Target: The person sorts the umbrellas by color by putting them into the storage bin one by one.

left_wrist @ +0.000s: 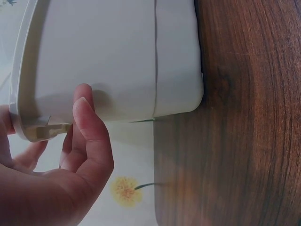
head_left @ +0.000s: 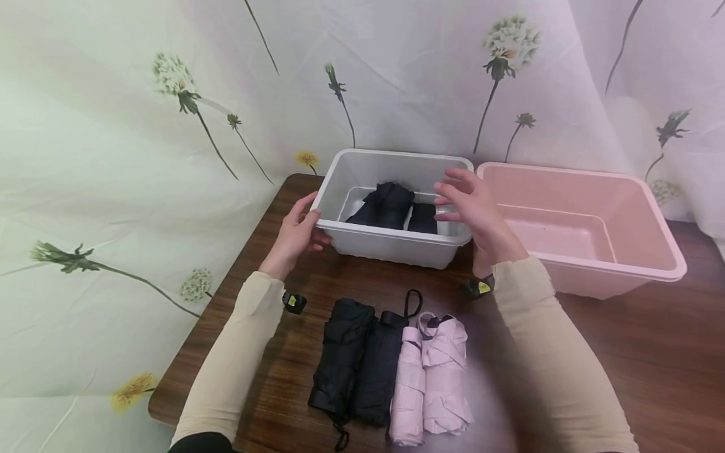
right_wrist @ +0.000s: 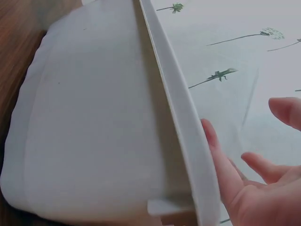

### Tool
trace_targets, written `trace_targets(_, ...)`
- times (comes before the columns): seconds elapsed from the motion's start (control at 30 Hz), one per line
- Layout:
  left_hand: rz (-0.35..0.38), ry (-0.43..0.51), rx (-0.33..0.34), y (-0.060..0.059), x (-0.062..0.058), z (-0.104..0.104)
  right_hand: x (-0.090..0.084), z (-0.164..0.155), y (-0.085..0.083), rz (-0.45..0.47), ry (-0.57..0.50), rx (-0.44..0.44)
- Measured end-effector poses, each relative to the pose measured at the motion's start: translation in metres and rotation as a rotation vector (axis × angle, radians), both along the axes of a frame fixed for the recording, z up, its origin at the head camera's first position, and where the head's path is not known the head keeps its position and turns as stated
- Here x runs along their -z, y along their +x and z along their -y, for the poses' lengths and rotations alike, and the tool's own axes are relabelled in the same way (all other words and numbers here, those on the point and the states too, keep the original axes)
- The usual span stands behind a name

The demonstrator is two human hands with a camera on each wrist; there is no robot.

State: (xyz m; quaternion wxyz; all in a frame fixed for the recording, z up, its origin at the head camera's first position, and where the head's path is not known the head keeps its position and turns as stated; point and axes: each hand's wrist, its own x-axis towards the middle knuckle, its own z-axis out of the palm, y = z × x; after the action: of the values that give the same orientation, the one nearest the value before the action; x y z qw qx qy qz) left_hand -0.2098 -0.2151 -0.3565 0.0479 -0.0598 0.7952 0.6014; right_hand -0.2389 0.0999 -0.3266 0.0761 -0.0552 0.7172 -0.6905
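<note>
At the front left corner of the white plastic bin point(head_left: 391, 245), my left hand point(head_left: 296, 236) grips the rim, with the thumb on top and fingers beneath and against the wall. My right hand point(head_left: 476, 207) is at the bin's right end, its fingers spread and nothing held in them. In the right wrist view, a finger lies close along the bin's rim point(right_wrist: 181, 108); whether it touches, I cannot tell. Black folded umbrellas point(head_left: 393, 204) lie inside the bin, partly hidden by its front wall.
To the right stands a pink plastic bin point(head_left: 600, 274). In front, two black folded umbrellas point(head_left: 342, 352) and two pink ones point(head_left: 445, 377) lie side by side on the dark wooden table point(head_left: 272, 377). A flower-printed cloth point(head_left: 396, 75) hangs behind.
</note>
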Motion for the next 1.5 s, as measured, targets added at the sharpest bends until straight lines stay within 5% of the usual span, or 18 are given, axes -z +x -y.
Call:
trace_targets(0.33, 0.009, -0.003, -0.007, -0.001, 0.001, 0.000, -0.005, -0.015, 0.019, -0.076, 0.168, -0.046)
trace_targets(0.6, 0.016, 0.000, -0.004, -0.002, 0.000, -0.001, -0.018, -0.025, 0.038, -0.153, 0.195, -0.018)
trace_targets(1.07, -0.012, -0.029, -0.018, -0.016, 0.024, 0.009, -0.041, -0.041, 0.084, -0.315, 0.312, 0.092)
trace_targets(1.5, -0.013, -0.024, -0.021, -0.016, 0.023, 0.008, -0.025, -0.056, 0.116, -0.332, 0.402, 0.117)
